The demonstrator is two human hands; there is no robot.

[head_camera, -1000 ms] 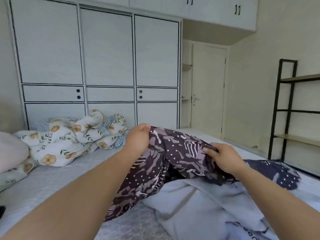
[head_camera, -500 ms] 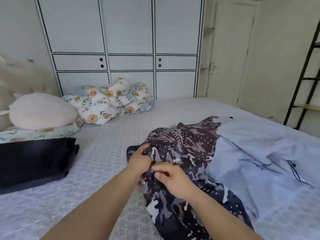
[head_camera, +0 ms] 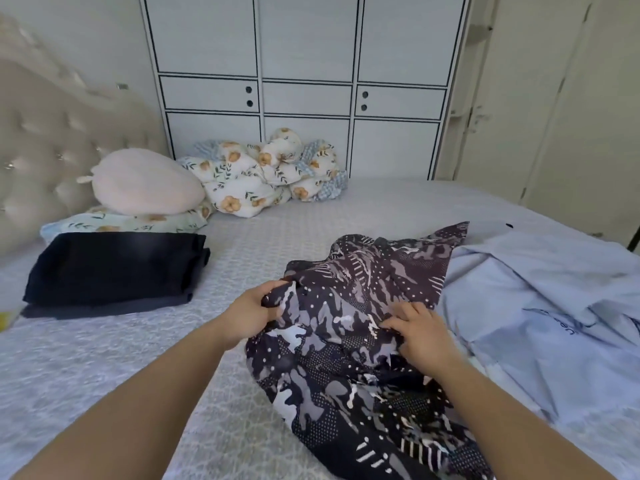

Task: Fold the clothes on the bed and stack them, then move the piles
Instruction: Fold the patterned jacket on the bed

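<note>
A dark patterned garment [head_camera: 367, 306] with grey, white and dotted patches lies crumpled on the bed [head_camera: 156, 344] in front of me. My left hand [head_camera: 251, 311] grips its left edge. My right hand [head_camera: 420, 332] pinches the fabric near its middle. A pale blue garment [head_camera: 540, 306] with dark lettering lies spread out to the right, partly under the patterned one. At the left, a folded pile of dark navy clothes [head_camera: 114, 268] rests on the bed.
A pink round cushion [head_camera: 145, 181] sits on a floral pillow [head_camera: 131, 221] by the tufted headboard [head_camera: 45, 147]. A floral quilt [head_camera: 270, 174] is bunched against the white wardrobe [head_camera: 304, 64]. A door [head_camera: 540, 98] stands at the right.
The patterned garment came down from held up in the air onto the bed. My hands drew together on it, then moved apart along the fabric. The view dropped and turned left.
</note>
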